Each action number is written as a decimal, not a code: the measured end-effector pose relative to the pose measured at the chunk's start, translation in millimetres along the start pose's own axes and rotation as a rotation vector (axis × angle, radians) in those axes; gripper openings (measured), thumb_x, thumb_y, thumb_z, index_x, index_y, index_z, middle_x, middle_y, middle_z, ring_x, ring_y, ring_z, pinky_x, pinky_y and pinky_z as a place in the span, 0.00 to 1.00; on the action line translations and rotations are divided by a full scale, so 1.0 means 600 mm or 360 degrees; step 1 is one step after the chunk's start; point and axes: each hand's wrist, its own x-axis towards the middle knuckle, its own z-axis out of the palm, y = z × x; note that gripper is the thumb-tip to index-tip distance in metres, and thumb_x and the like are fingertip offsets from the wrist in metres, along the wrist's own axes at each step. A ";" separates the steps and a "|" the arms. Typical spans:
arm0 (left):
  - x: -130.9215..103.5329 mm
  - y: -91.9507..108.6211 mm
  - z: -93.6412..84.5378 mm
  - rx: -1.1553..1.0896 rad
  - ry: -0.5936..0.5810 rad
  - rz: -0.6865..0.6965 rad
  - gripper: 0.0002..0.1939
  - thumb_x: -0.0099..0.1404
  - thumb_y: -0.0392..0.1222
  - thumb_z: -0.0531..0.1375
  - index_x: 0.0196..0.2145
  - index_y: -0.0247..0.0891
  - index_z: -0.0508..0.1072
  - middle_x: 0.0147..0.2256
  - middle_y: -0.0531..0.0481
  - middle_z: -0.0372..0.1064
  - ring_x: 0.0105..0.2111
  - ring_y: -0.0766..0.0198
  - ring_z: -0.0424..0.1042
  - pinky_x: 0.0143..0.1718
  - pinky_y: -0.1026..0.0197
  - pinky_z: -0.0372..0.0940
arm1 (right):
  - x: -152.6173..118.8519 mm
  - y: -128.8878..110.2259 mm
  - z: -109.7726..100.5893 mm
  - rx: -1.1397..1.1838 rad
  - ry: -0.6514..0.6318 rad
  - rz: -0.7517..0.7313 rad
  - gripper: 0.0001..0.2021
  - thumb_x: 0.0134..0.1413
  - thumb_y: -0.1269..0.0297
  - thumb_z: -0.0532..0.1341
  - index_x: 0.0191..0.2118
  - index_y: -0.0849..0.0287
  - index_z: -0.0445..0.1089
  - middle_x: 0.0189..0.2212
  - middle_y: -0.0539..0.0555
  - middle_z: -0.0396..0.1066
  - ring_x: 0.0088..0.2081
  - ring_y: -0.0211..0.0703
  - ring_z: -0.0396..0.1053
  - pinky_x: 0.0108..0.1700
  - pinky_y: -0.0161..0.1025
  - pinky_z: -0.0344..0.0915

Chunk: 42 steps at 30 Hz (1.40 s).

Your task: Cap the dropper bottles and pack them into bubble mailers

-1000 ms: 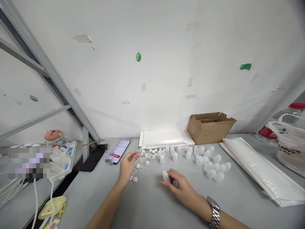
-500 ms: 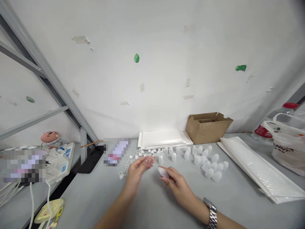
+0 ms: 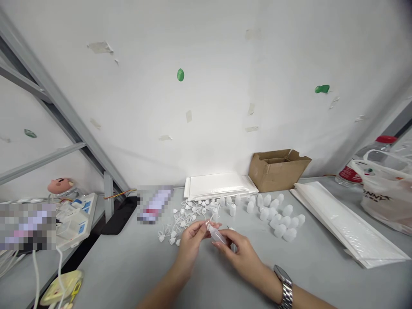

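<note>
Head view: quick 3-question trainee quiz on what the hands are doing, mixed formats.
1. True or false: the right hand holds a small clear bottle.
2. The left hand has its fingertips at: A) the bottle's tip, B) the cardboard box, C) the padded envelopes?
3. Which wrist wears the metal watch?

Key: 1 true. 2 A. 3 right.

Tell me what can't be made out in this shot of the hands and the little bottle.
- Head view: small piece in the left hand, too small and covered by its fingers.
- Bottle lower half: wrapped by the right hand.
- Phone screen: pixelated.
- Water bottle at right: behind a plastic bag.
</note>
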 end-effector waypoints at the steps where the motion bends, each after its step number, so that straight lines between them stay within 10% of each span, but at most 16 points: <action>1: -0.001 -0.001 0.001 -0.0008 -0.0001 -0.0006 0.13 0.58 0.47 0.59 0.32 0.35 0.75 0.36 0.43 0.77 0.40 0.54 0.74 0.45 0.55 0.63 | 0.000 0.000 0.001 -0.0019 0.0002 -0.0002 0.11 0.54 0.60 0.58 0.39 0.61 0.72 0.26 0.52 0.70 0.27 0.40 0.63 0.30 0.35 0.60; 24: -0.015 0.005 0.013 -0.0150 0.0147 0.0072 0.14 0.54 0.45 0.63 0.36 0.41 0.64 0.30 0.47 0.78 0.37 0.57 0.75 0.45 0.54 0.61 | -0.011 0.011 0.005 -0.0429 0.0231 -0.0454 0.10 0.58 0.63 0.55 0.41 0.62 0.69 0.27 0.54 0.71 0.26 0.41 0.66 0.30 0.37 0.65; 32: -0.023 0.021 0.024 -0.0446 0.0062 -0.0066 0.18 0.52 0.42 0.66 0.39 0.38 0.67 0.34 0.43 0.77 0.43 0.55 0.73 0.48 0.53 0.60 | -0.012 -0.002 0.000 -0.0828 0.0499 -0.0853 0.08 0.60 0.67 0.53 0.38 0.65 0.67 0.21 0.54 0.66 0.23 0.41 0.63 0.25 0.37 0.63; 42: -0.017 0.021 0.017 -0.0596 -0.0331 -0.0224 0.06 0.54 0.41 0.64 0.29 0.36 0.75 0.42 0.41 0.75 0.48 0.54 0.68 0.52 0.54 0.56 | -0.018 -0.004 0.005 -0.0654 0.0449 -0.0734 0.09 0.60 0.66 0.53 0.38 0.64 0.67 0.22 0.54 0.67 0.23 0.41 0.63 0.27 0.38 0.63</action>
